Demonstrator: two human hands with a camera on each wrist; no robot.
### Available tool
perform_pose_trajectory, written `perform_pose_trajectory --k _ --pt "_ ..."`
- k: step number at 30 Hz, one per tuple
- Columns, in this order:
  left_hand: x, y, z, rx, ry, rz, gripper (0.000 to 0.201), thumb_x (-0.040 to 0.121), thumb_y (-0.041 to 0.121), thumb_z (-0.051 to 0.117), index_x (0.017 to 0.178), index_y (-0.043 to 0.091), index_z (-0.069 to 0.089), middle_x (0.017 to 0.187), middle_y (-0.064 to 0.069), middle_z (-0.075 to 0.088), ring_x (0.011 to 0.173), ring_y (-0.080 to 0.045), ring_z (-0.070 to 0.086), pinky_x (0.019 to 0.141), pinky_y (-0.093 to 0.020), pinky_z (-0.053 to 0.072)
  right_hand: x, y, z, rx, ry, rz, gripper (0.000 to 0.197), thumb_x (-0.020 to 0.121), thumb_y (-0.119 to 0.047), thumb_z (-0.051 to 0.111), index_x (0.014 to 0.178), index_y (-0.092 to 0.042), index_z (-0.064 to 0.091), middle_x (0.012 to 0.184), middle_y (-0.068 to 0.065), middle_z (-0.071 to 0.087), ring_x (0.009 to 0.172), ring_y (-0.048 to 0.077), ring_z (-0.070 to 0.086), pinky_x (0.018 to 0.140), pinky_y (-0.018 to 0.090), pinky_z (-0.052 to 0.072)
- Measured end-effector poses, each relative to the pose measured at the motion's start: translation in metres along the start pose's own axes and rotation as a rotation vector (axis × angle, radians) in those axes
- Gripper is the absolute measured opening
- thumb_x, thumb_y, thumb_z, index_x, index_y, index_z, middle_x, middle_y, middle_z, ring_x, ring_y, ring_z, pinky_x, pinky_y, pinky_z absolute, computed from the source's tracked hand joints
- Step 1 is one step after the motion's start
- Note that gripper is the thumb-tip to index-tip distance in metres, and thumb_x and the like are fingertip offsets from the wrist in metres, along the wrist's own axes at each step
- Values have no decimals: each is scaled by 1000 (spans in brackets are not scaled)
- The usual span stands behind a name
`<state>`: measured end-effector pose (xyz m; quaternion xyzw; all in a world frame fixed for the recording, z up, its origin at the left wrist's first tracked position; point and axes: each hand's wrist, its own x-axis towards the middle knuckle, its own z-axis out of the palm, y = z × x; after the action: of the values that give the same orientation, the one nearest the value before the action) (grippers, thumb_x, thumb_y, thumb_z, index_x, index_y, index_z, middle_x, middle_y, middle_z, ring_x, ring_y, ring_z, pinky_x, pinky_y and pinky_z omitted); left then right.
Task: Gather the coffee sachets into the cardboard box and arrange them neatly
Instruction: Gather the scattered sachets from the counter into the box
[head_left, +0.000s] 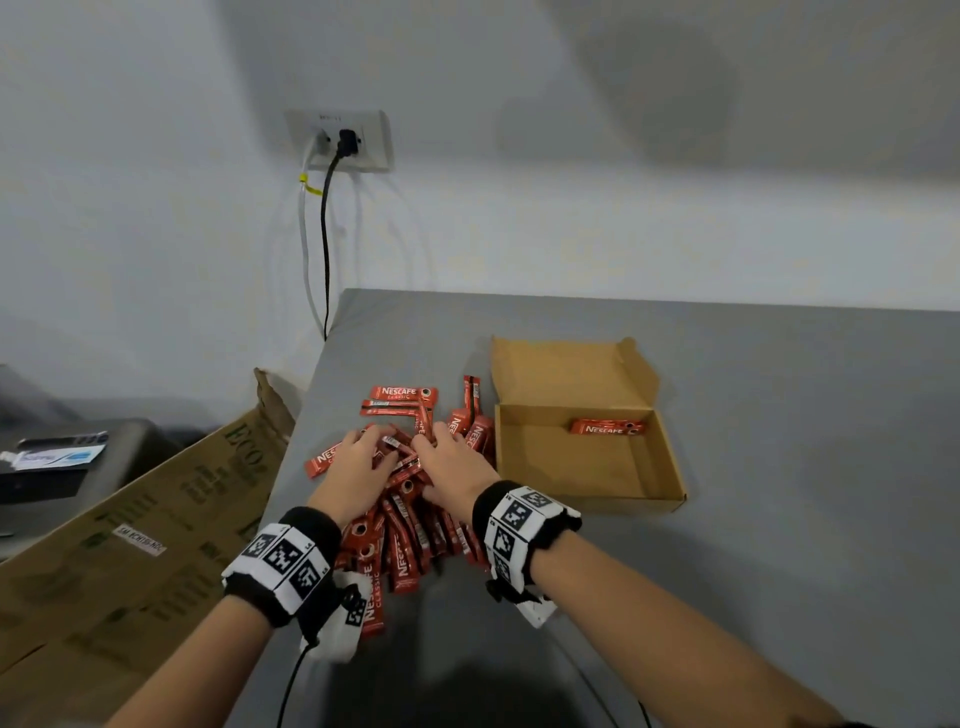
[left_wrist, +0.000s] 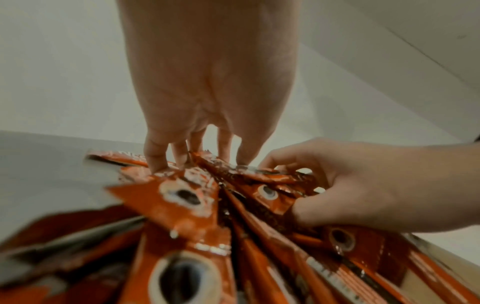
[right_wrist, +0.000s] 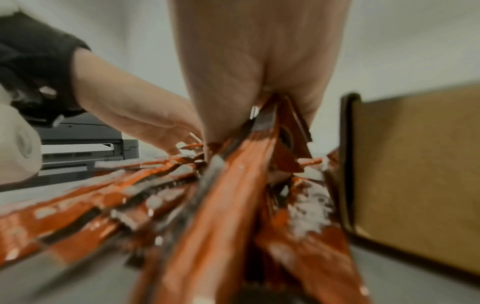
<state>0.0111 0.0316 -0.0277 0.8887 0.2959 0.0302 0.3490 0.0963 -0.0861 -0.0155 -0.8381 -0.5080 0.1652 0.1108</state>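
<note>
A pile of red coffee sachets (head_left: 405, 545) lies on the grey table (head_left: 779, 519), left of the open cardboard box (head_left: 571, 467). One sachet (head_left: 608, 427) lies inside the box at its far wall. My left hand (head_left: 363, 457) rests on top of the pile, and its fingertips (left_wrist: 155, 164) press down on the sachets with fairly straight fingers. My right hand (head_left: 449, 462) is beside it with fingers curled. In the right wrist view this hand (right_wrist: 246, 61) grips a bunch of sachets (right_wrist: 233, 185) between thumb and palm. The box wall (right_wrist: 415, 174) stands close on the right.
Loose sachets (head_left: 402, 395) lie beyond the pile. A large brown carton (head_left: 156, 530) leans against the table's left edge, with a dark printer (head_left: 67, 457) behind it. A wall socket (head_left: 343, 140) has cables hanging down past the table's far left corner.
</note>
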Motion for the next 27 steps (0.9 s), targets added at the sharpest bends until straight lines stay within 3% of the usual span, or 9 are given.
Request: perform_pose_trajectory --k 5,8,11,13,17,21,24,27 --pt "0 2 0 -105 72 50 28 97 27 41 122 18 52 120 -5 50 106 -8 42 90 -23 32 -10 3 -17 87 141 -29 41 86 -6 59 123 -7 42 121 13 42 111 29 46 89 36 46" --pt "1 3 1 -112 99 53 30 98 30 39 122 16 52 115 -3 48 105 -12 45 88 -23 32 -23 15 -39 267 259 37 39 87 -12 59 123 -14 45 123 4 43 105 14 49 93 25 44" --pt "0 4 5 -74 64 69 29 96 28 43 122 17 52 118 -3 47 105 -11 44 89 -23 35 -36 42 -55 450 334 190 31 88 -12 57 117 -15 47 111 -2 44 91 6 49 75 16 46" --pt "0 4 8 -11 51 85 29 94 25 48 122 18 51 122 -4 48 108 -11 44 93 -25 38 -39 62 -53 531 380 316 30 88 -9 56 117 -13 47 111 1 45 88 8 50 69 17 49" --pt "-1 7 13 123 30 83 31 92 31 50 121 21 51 126 -3 45 118 -17 42 104 -40 39 -34 83 -37 501 415 449 29 89 -7 56 117 -8 47 114 8 45 91 12 48 78 20 46" --pt "-5 12 15 164 -25 112 34 93 32 49 124 21 48 125 -3 42 118 -17 40 104 -35 38 -25 90 -27 542 403 470 27 89 -9 56 115 -7 47 113 12 50 100 23 54 88 38 52" --pt "-8 14 17 243 -44 120 36 93 33 49 127 22 47 132 -3 40 124 -18 36 107 -42 36 -24 94 -18 480 366 467 29 90 -15 57 116 -7 46 115 13 54 107 25 53 93 39 48" --pt "-11 19 17 295 -23 167 35 93 32 47 127 20 47 132 -3 40 123 -17 36 107 -39 34 -24 94 -15 487 352 451 34 92 -24 57 119 -8 46 118 10 54 111 24 53 94 36 47"
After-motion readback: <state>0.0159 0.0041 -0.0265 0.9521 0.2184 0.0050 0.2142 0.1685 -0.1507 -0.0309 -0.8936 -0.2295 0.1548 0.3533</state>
